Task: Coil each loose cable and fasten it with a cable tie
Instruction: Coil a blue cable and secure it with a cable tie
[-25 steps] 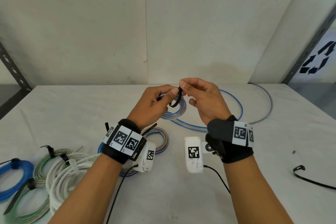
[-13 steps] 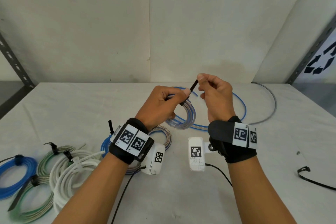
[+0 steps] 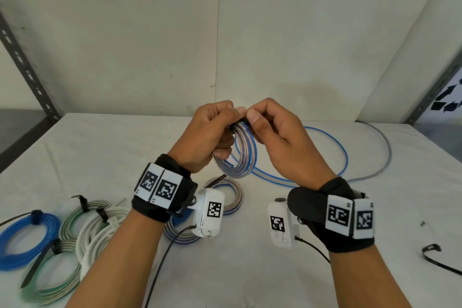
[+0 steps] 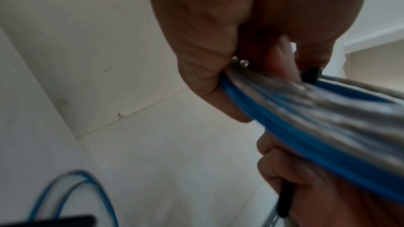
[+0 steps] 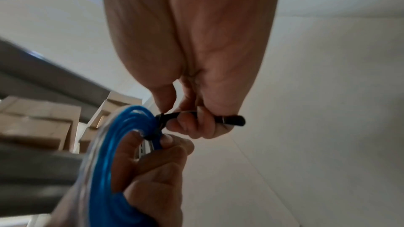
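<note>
A small coil of blue and grey cable (image 3: pixel 241 157) hangs in the air above the table, held by both hands. My left hand (image 3: pixel 212 130) grips the coil's top; the same coil (image 4: pixel 306 110) fills the left wrist view. A black cable tie (image 3: pixel 237 125) wraps the coil (image 5: pixel 122 144) at its top. My right hand (image 3: pixel 265 127) pinches the cable tie's tail (image 5: pixel 218 118) between thumb and fingers. The tie looks drawn close around the bundle.
A loose blue and grey cable (image 3: pixel 345 157) loops on the white table (image 3: pixel 250 270) behind the hands. Tied coils lie at the left: blue (image 3: pixel 27 240), green (image 3: pixel 52 280), white (image 3: pixel 100 232), and blue-grey ones (image 3: pixel 232 197) near my left wrist. A spare black tie (image 3: pixel 440 257) lies at the right.
The tie's loop has been pulled snug on the coil. My right hand went up and right drawing the tail, then came back against my left hand at the coil's top.
</note>
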Motion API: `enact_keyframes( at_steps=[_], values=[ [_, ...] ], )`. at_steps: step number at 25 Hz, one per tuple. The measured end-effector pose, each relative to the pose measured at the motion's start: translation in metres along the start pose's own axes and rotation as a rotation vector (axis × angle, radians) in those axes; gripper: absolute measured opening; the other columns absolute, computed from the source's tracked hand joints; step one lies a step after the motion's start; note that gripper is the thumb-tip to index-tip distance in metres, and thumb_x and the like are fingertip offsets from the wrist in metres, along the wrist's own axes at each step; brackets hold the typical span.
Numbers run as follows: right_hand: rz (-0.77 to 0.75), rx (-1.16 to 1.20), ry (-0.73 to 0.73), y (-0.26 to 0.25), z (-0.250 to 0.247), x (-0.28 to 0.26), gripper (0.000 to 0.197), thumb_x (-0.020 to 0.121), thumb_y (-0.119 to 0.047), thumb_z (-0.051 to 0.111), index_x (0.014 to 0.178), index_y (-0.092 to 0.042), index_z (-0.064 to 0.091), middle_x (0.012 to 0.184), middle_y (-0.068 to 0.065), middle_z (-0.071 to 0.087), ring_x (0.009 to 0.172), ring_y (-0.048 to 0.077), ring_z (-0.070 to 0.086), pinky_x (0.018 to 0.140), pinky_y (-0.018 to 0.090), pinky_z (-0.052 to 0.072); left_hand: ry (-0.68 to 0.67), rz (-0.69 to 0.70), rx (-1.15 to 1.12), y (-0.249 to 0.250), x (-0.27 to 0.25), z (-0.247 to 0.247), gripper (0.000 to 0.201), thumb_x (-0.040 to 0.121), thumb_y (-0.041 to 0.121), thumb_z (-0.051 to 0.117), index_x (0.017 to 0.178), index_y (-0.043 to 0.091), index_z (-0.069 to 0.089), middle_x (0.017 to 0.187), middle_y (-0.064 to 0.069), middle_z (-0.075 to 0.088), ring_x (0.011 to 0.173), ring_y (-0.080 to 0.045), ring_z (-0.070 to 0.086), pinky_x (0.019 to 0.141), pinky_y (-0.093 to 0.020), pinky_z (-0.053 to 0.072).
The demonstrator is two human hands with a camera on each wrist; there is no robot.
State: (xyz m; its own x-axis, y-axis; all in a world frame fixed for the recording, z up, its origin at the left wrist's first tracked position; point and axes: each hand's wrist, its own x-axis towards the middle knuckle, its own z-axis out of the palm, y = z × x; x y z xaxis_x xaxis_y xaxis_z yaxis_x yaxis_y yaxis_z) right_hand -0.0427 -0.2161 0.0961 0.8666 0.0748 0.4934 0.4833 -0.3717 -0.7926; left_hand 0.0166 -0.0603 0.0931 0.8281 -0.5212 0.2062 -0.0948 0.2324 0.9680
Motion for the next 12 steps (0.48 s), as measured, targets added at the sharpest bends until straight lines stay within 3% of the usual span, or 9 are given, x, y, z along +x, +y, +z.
enact_keyframes(
  at_steps=[2,4,6,9,12],
  values=[
    [0.046,0.139,-0.046,-0.002,-0.001,-0.001,0.012,0.102,-0.021,0.051,0.098,-0.016,0.061,0.079,-0.014,0.062,0.077,0.006,0.057,0.076,0.030,0.051,-0.030,-0.024,-0.087,0.004,-0.002,-0.001,0.042,0.095,0.022,0.056,0.073,0.012,0.022,0.066,-0.014,0.007,0.040,-0.011,0.008,0.036,-0.013,0.017],
    [0.077,0.227,-0.046,-0.006,0.001,-0.001,0.009,0.098,-0.021,0.055,0.098,-0.018,0.063,0.084,-0.007,0.065,0.081,0.012,0.059,0.078,0.036,0.053,-0.062,-0.046,-0.179,0.009,-0.006,-0.001,0.037,0.094,0.022,0.058,0.069,0.017,0.030,0.063,-0.008,0.005,0.040,-0.010,0.006,0.034,-0.012,0.016],
    [0.074,0.260,-0.032,-0.009,0.005,-0.001,0.008,0.096,-0.019,0.057,0.098,-0.017,0.064,0.084,-0.006,0.066,0.079,0.012,0.059,0.071,0.028,0.052,-0.091,-0.071,-0.280,0.014,-0.010,0.002,0.033,0.090,0.024,0.054,0.062,0.019,0.037,0.055,-0.001,0.006,0.039,-0.010,0.004,0.033,-0.010,0.014],
    [0.076,0.338,0.001,-0.012,0.010,-0.001,0.008,0.095,-0.016,0.060,0.100,-0.011,0.064,0.089,0.004,0.068,0.082,0.021,0.060,0.073,0.033,0.051,-0.092,-0.099,-0.355,0.019,-0.012,0.004,0.036,0.087,0.027,0.052,0.053,0.023,0.042,0.051,0.005,0.007,0.039,-0.009,0.004,0.032,-0.011,0.012],
    [0.051,0.334,0.053,-0.017,0.012,-0.003,0.002,0.096,-0.006,0.061,0.096,-0.006,0.064,0.076,-0.006,0.066,0.064,0.006,0.055,0.059,0.019,0.045,-0.071,-0.072,-0.298,0.018,-0.011,0.002,0.037,0.089,0.030,0.054,0.054,0.023,0.045,0.052,0.004,0.008,0.036,-0.006,0.007,0.032,-0.011,0.013]
  ],
)
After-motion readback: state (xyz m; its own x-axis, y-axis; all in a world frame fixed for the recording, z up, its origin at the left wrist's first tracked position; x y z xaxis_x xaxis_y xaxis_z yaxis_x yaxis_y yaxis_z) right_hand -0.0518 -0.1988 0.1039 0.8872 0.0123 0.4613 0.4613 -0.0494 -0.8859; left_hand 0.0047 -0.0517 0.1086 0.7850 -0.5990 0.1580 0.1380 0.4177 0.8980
